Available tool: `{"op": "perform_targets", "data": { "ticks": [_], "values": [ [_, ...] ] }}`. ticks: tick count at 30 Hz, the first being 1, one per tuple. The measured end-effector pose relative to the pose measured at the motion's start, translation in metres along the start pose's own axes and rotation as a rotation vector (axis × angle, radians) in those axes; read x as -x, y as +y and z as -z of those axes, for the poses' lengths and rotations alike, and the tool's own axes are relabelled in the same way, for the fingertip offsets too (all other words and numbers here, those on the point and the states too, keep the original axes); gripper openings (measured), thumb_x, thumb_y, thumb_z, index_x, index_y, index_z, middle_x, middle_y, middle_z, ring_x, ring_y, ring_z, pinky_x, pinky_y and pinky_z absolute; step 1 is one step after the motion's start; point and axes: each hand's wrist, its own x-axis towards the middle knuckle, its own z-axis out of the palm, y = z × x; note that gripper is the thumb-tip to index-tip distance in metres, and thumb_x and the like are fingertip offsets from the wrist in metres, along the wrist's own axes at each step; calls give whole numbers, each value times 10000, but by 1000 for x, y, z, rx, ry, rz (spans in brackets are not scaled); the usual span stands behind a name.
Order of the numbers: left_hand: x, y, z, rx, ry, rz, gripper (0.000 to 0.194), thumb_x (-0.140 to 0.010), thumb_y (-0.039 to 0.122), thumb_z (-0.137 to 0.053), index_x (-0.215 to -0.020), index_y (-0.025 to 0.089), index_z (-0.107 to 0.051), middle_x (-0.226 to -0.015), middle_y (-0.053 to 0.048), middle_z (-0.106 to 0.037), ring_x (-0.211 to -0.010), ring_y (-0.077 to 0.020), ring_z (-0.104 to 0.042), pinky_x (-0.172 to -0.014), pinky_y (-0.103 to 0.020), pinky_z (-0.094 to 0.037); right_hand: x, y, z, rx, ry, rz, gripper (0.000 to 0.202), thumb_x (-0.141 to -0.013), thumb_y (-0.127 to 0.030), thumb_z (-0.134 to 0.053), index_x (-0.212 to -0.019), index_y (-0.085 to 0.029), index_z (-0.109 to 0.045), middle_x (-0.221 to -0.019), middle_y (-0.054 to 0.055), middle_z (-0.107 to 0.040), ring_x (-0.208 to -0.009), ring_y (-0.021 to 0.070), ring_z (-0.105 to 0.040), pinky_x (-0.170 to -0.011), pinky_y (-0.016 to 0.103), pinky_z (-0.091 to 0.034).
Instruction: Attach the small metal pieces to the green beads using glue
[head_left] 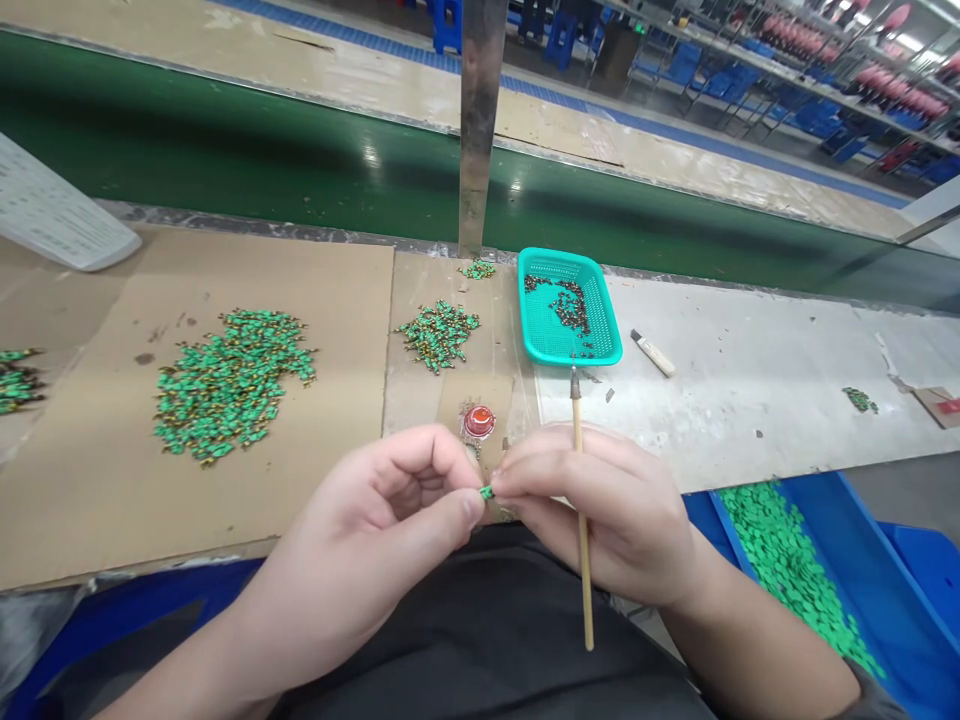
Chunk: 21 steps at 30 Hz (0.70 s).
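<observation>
A small green piece (487, 492) is pinched between the fingertips of my left hand (405, 520) and my right hand (600, 500), which meet at the table's front edge. A thin wooden-handled brush (583, 540) also rests in my right hand, its dark tip pointing away from me. Just beyond my fingers sits a small round dish of red-orange liquid (479, 421). The teal basket (529, 335) behind the brush tip holds small dark pieces. Green and gold-brown pieces lie in a large pile (232, 385) on cardboard at the left and a smaller pile (439, 335) nearer the middle.
A short flat brush (652, 353) lies right of the basket. Blue bins at the lower right hold green pieces (795, 570). A metal post (480, 130) stands behind the table, beside a green belt (300, 170). A white panel (60, 210) juts in at the left.
</observation>
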Motion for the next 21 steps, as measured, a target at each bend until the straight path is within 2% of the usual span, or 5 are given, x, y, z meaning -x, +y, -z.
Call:
{"op": "perform_targets", "data": {
  "ticks": [5, 10, 12, 16, 21],
  "values": [
    [3, -4, 3, -38, -17, 0, 234, -1036, 366, -856, -839, 250, -802, -757, -1, -715, -689, -151, -640, -625, -195, -572, 0, 1, 1, 59, -43, 56, 164, -1148, -41, -688, -1209, -161, -781, -1057, 107, -881, -954, 221, -839, -878, 351, -731],
    [3, -4, 3, -23, -6, -10, 231, -1016, 355, -873, -823, 250, -800, -726, 2, -710, -666, -150, -639, -609, -194, -566, -2, 5, -4, 12, -40, 58, 163, -1174, -87, -685, -1225, -197, -794, -1072, 98, -894, -969, 218, -852, -886, 359, -739],
    [2, -4, 2, -9, 8, -21, 232, -997, 343, -883, -801, 250, -799, -703, 4, -716, -649, -148, -652, -604, -193, -567, -2, 4, -4, -41, 6, 1, 140, -1150, -105, -744, -1211, -213, -809, -1076, 86, -905, -967, 212, -864, -897, 347, -741],
    [3, -5, 2, -23, 46, -46, 246, -981, 340, -894, -773, 249, -799, -700, -7, -738, -644, -162, -678, -613, -215, -583, -3, 1, -5, -227, 120, -246, 107, -1053, -143, -865, -1082, -245, -851, -956, 41, -893, -838, 205, -847, -807, 336, -731],
    [8, -9, 4, -83, 36, -97, 189, -1058, 349, -844, -885, 278, -822, -830, -15, -789, -741, -184, -710, -664, -230, -599, -4, -1, -11, -394, 100, -369, 88, -1027, -153, -882, -994, -231, -858, -876, 18, -862, -765, 174, -810, -724, 276, -700]
  ]
}}
